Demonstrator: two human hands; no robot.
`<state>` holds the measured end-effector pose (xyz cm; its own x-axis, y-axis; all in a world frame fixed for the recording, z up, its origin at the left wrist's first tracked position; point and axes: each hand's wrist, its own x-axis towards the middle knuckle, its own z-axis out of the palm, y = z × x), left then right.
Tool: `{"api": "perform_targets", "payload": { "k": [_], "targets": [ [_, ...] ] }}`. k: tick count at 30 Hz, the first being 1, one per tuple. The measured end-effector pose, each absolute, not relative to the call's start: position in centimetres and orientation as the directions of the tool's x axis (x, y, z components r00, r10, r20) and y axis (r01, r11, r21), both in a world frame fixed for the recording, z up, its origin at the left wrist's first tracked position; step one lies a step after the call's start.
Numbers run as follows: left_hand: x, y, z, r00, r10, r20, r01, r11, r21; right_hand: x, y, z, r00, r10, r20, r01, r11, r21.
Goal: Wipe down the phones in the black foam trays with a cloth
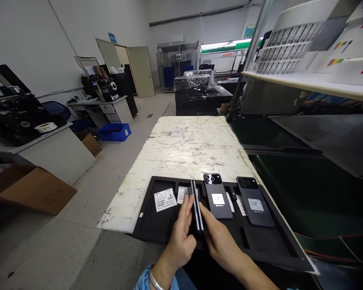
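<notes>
My left hand (180,233) and my right hand (219,237) pinch a slim black smartphone (196,205) between them, standing on its long edge above a black foam tray (151,225). Just right of my right fingertips, a dark smartphone (218,197) lies back-up in the tray, its camera module toward the far side. Another (255,203) lies further right. Each has a white sticker on its back. Two barcode labels (165,199) (183,194) lie in the tray left of the held phone, and the second is partly hidden by it.
The tray sits on the near end of a worn, chipped white table (181,157). A dark green bench (308,193) runs along the right under a shelf of white boxes (308,80). A cardboard box (30,189) stands on the floor at left, with a blue crate (114,132) beyond it.
</notes>
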<state>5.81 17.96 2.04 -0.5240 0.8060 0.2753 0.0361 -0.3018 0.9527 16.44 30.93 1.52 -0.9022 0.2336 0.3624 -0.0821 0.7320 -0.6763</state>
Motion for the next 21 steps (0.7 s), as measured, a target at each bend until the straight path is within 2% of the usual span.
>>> {"api": "perform_targets", "payload": {
  "k": [4,8,11,14,17,21],
  "targets": [
    [6.0,17.5,2.5,-0.520,0.828,0.209,0.100,-0.185,0.978,16.5,31.0,2.0,-0.902,0.269,0.336,-0.065,0.687,-0.724],
    [6.4,17.3,2.4,-0.571,0.810,0.130,0.341,0.090,0.936,16.7,31.1,2.0,-0.888,0.309,0.341,-0.066,0.648,-0.759],
    [6.5,17.3,1.9,-0.599,0.778,0.190,0.541,0.217,0.812,16.8,31.3,2.0,-0.885,0.311,0.346,-0.079,0.634,-0.770],
    [6.6,17.2,1.3,-0.596,0.745,0.298,0.684,0.277,0.675,16.7,31.2,2.0,-0.888,0.302,0.346,-0.082,0.637,-0.766],
    [6.7,17.3,0.9,-0.569,0.731,0.375,0.760,0.294,0.579,16.6,31.0,2.1,-0.872,0.329,0.362,-0.074,0.644,-0.761],
    [6.9,17.5,0.8,-0.556,0.725,0.407,0.801,0.335,0.497,19.3,31.9,1.8,-0.809,0.392,0.438,-0.055,0.692,-0.720]
  ]
}}
